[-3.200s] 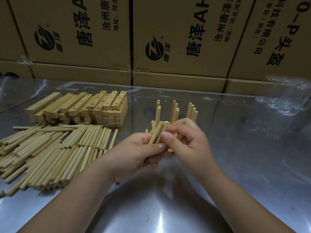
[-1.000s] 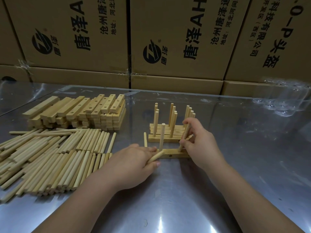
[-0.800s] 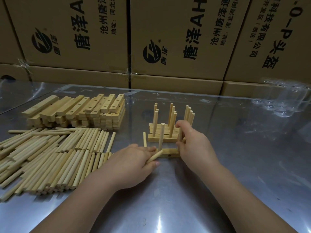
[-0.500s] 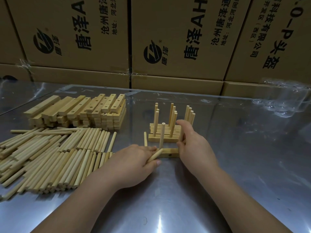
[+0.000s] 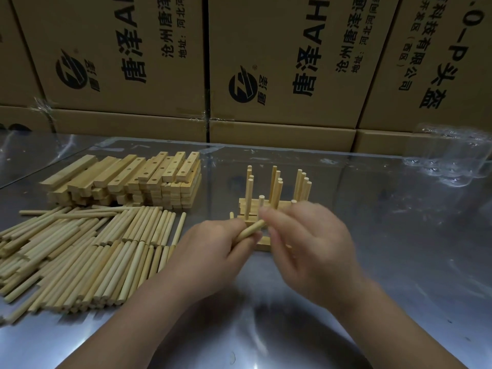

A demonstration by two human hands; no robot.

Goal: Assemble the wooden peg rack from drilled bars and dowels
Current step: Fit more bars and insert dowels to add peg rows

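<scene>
Dowel point(image 5: 250, 230) gripped in curled fingers, the left hand point(image 5: 213, 251) meets the blurred right hand point(image 5: 308, 241) at centre frame; whether the right grasps anything cannot be told. The peg rack point(image 5: 277, 193) stands just behind them. Bare desk point(image 5: 399, 262) lies open at right. A dowel pile point(image 5: 93, 249) and stacked bars point(image 5: 133, 179) crowd the left, and cartons point(image 5: 292, 62) wall the top. Half a second earlier, the right hand sat at the front bar's right peg.

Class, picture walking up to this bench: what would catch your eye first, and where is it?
At the centre, the left hand grips a dowel while the blurred right hand is close by its tip. Just behind stand racks with upright pegs; to the left lie loose dowels and a stack of drilled bars.
</scene>
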